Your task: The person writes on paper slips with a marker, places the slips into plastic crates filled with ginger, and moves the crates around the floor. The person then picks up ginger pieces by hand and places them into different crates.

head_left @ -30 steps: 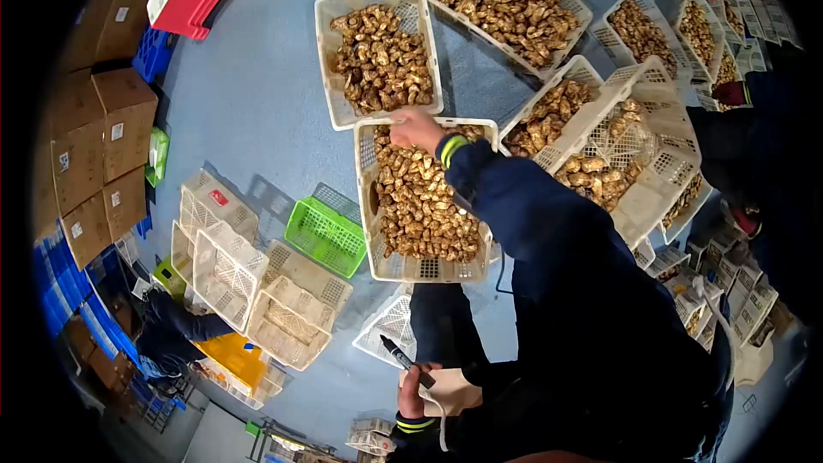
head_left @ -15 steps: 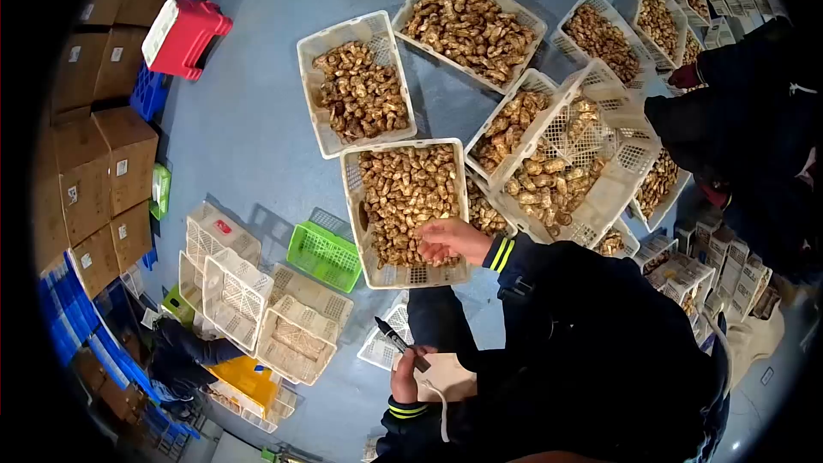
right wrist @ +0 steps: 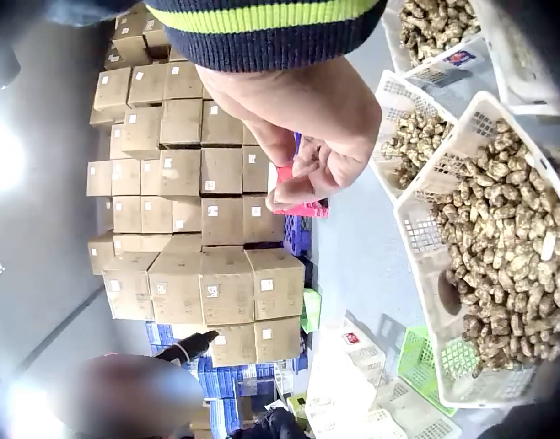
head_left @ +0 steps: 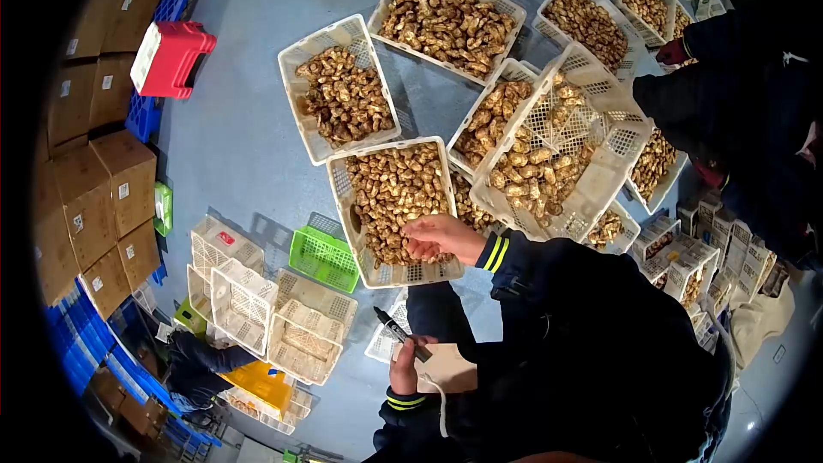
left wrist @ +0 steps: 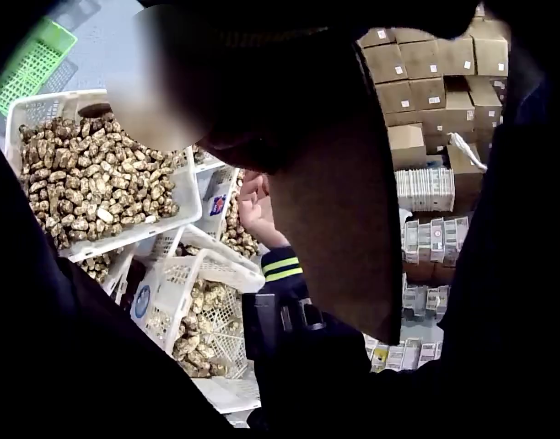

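Note:
A white basket (head_left: 340,214) full of brown-and-cream mushrooms (head_left: 396,182) lies near the middle of the head view. Over its near right part is my right hand (head_left: 446,237), palm partly turned up, fingers loosely bent; nothing shows in it. The right wrist view has the same hand (right wrist: 303,123), thumb near the fingertips. Lower down, my left hand (head_left: 406,367) grips a black marker (head_left: 396,328) beside a piece of brown cardboard (head_left: 450,369). This cardboard (left wrist: 339,192) fills much of the left wrist view.
More mushroom baskets stand beyond and to the right, one (head_left: 632,124) tilted over others. Empty white baskets (head_left: 243,309) and a green one (head_left: 324,259) are at left. Also there are a red container (head_left: 176,58) and stacked cartons (head_left: 86,197). Another person (head_left: 746,120) is at right.
My right hand has moved from the basket's far edge to above its near right part, its fingers looser. My left hand still holds the marker. The head view has shifted.

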The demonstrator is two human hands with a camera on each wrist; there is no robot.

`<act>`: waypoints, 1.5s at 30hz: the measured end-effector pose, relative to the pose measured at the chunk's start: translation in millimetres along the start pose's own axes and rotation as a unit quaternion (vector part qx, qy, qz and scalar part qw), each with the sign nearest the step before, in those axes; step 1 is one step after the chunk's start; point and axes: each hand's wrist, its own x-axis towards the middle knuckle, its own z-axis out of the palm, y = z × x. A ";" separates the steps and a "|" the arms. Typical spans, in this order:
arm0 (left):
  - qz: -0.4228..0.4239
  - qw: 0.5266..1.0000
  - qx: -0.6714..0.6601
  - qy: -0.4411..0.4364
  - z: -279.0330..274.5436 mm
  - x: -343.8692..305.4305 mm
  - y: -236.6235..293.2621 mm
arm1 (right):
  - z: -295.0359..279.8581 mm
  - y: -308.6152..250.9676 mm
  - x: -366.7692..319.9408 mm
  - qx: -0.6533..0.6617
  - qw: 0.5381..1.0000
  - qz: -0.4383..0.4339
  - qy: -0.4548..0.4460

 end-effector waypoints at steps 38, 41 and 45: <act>0.076 0.988 0.078 -0.110 -42.3 -20.9 67.9 | 95.3 -11.9 -54.8 -0.031 0.994 -0.091 0.058; 0.083 0.980 0.097 -0.155 -60.5 -27.7 84.9 | 124.3 10.5 -69.6 0.012 0.992 -0.112 0.054; 0.105 0.963 0.141 -0.203 -79.0 -42.0 101.7 | 163.1 47.1 -78.4 0.030 0.989 -0.145 0.013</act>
